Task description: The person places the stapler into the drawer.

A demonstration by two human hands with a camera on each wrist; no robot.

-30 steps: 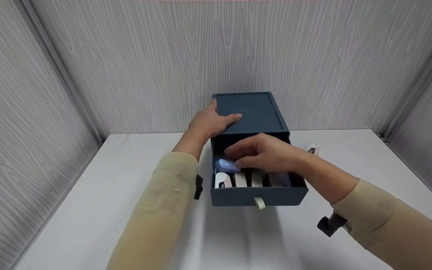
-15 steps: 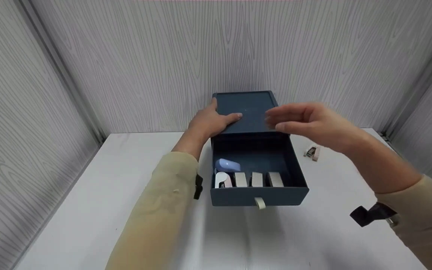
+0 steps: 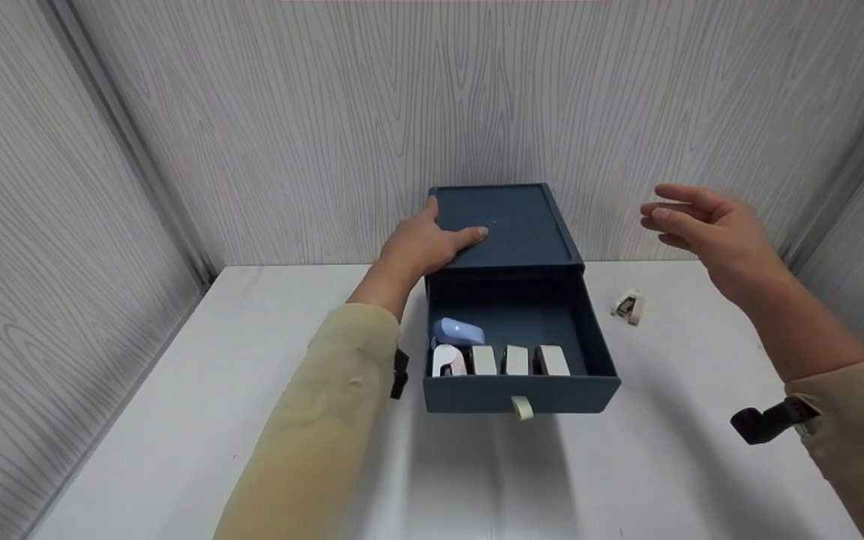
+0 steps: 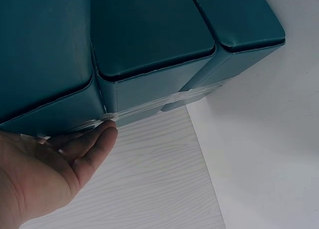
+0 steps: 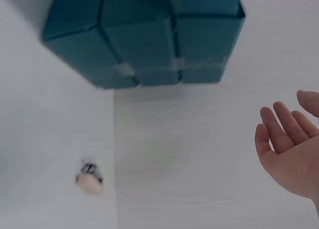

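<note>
Since a second ago my right hand (image 3: 706, 229) has left the drawer and lifted to the upper right of the frame, fingers straight and loosely spread, holding nothing. Nearest the bottom edge, the drawer (image 3: 520, 394) stands pulled out of the blue box (image 3: 507, 225) at centre frame. Along its front wall sit a pink-and-white stapler (image 3: 448, 361) and three pale staplers (image 3: 515, 360) in a row, with a light blue stapler (image 3: 457, 331) just behind them at the left. Further back and to the right, a small pink stapler (image 3: 628, 306) lies on the white table (image 3: 177, 420), apart from the box. My left hand (image 3: 424, 246) rests flat on the box top, fingers relaxed, gripping nothing.
</note>
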